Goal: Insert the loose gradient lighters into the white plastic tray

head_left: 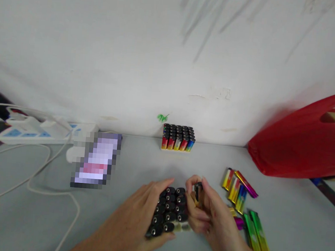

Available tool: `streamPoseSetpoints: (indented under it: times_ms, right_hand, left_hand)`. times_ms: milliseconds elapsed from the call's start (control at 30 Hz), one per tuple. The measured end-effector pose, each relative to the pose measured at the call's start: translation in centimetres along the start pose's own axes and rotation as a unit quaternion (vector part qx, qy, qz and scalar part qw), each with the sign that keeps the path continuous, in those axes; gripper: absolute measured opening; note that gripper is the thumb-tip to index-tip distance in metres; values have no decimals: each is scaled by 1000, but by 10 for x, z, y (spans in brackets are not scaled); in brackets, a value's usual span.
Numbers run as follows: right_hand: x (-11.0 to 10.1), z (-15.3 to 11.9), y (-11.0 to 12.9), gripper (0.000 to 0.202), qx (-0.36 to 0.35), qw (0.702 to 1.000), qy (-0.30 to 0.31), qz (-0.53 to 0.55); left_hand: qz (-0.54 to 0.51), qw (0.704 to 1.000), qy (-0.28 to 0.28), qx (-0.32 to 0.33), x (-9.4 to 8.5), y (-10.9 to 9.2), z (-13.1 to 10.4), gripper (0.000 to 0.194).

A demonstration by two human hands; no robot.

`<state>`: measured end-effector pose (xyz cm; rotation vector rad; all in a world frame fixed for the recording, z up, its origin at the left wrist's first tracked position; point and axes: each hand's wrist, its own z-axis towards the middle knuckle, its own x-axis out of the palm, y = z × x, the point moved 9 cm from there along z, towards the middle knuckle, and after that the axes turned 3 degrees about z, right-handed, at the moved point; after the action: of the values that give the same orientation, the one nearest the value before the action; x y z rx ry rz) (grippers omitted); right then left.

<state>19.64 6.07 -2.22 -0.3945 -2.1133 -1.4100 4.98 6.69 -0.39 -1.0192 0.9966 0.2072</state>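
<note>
My left hand (146,205) is wrapped round the left side of a block of upright lighters (170,207), whose black tops each show a small metal ring. Pale bare slots (182,226) of their tray show at the near right corner. Between the thumb and fingers of my right hand (207,206) is one lighter (198,190), black-topped with a shiny gold-brown body, held upright just right of the block. The lower part of this lighter is hidden by my fingers.
A full block of colourful lighters (178,138) stands against the wall. Several shiny loose lighters (234,189) and green-yellow ones (259,235) lie at right. A red bag (302,140) sits behind them. At left are a phone (98,158), a power strip (36,132) and white cables (76,203).
</note>
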Motion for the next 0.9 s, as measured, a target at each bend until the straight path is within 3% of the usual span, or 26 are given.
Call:
streamPoseSetpoints:
  times_ms: [267,433,900]
  right_hand:
    - [-8,8,11,45,-77,996,-17,-41]
    - [-12,12,13,47,-88,995,-16,-48]
    - [-11,10,13,50,-97,993,-31,-61]
  left_hand:
    - [12,1000,4,5,-1,-1,-2,117]
    - [20,1000,12,9,0,-4,0,120]
    - [14,1000,17,7,-2,-3,-3,106]
